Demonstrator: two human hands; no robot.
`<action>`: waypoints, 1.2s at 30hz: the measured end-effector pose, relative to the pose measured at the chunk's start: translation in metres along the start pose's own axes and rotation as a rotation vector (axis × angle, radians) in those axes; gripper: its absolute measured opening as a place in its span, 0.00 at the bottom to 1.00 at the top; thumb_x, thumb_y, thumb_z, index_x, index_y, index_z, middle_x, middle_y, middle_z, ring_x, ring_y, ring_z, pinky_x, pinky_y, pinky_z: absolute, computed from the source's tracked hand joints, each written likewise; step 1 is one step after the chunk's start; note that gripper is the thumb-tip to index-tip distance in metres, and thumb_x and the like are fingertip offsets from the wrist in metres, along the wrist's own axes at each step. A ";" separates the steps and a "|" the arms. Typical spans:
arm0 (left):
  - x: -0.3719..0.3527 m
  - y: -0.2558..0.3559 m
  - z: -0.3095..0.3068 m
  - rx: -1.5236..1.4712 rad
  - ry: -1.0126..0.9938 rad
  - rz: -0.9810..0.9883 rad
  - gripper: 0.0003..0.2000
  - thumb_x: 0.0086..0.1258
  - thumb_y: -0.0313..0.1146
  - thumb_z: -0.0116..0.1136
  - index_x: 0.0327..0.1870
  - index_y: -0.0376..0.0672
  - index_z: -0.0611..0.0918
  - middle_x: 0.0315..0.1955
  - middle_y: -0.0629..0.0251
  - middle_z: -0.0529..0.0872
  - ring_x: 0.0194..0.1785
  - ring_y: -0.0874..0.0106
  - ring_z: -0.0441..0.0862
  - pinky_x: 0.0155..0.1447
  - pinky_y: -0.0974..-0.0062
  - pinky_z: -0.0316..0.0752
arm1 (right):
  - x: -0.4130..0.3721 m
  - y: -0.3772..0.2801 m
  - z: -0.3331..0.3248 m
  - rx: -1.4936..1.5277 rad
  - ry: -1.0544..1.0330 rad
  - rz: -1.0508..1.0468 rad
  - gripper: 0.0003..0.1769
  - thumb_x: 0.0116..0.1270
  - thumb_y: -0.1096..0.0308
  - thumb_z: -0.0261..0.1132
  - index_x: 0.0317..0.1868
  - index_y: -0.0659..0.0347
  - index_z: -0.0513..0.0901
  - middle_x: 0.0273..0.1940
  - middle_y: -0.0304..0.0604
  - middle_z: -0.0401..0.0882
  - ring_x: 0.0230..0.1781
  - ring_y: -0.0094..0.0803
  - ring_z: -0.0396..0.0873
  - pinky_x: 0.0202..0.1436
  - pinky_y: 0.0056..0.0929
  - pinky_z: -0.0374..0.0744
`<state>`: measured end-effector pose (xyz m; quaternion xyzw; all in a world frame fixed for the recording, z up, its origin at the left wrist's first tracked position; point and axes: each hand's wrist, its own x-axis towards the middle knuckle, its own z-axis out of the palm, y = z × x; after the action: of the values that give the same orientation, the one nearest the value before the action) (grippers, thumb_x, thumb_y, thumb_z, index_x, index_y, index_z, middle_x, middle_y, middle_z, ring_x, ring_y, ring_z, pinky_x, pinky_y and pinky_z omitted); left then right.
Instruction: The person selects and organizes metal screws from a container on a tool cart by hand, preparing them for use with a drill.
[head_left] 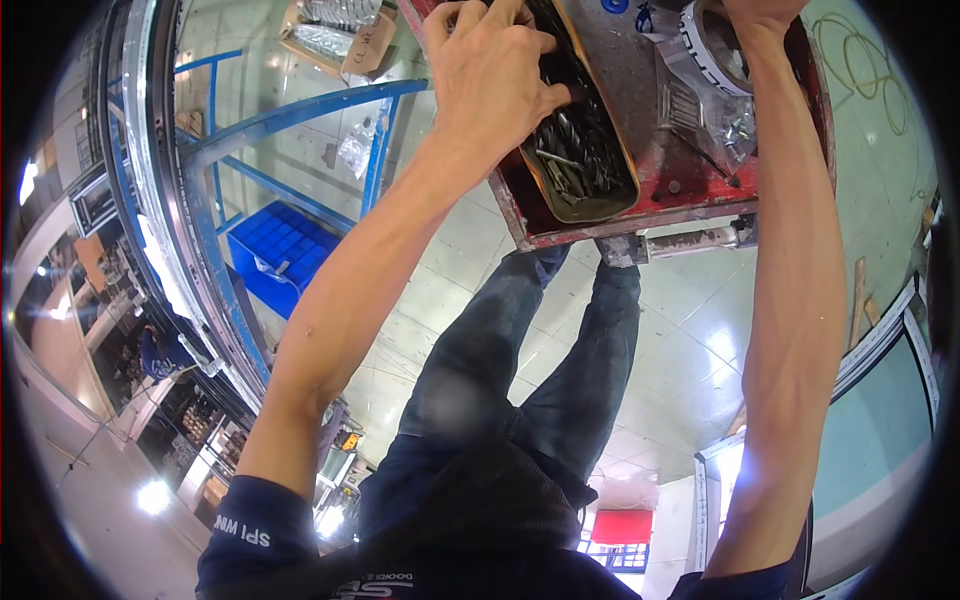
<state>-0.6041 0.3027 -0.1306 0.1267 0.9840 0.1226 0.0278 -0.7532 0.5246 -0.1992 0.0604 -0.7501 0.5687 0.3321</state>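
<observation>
Here, left hand (488,75) spread over slender metal pieces (578,150), rounded oblong container (597,211) — right hand (766,10) cropped, grip unclear.

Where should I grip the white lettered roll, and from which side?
Probably pinch the roll by its left wall, one finger in the hollow, coming from the left: its ring shape offers an edge, and the right hand and forearm crowd its right side.

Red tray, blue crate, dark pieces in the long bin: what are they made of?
Red tray: probably painted metal; worn, scuffed paint.
Blue crate: likely moulded plastic; uniform colour, gridded surface.
Dark pieces: likely metal, dark-finished; slight glints, coating unclear.
</observation>
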 end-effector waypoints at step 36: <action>-0.021 0.013 -0.009 -0.321 -0.021 -0.163 0.09 0.62 0.34 0.76 0.40 0.46 0.87 0.38 0.74 0.89 0.58 0.66 0.79 0.81 0.46 0.45 | -0.006 0.002 -0.001 0.002 -0.014 -0.077 0.06 0.72 0.73 0.70 0.45 0.64 0.84 0.39 0.40 0.85 0.40 0.31 0.82 0.48 0.33 0.80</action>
<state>-0.5818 0.3076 -0.1185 0.0419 0.9585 0.2739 0.0675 -0.7491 0.5246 -0.2034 0.0933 -0.7489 0.5559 0.3485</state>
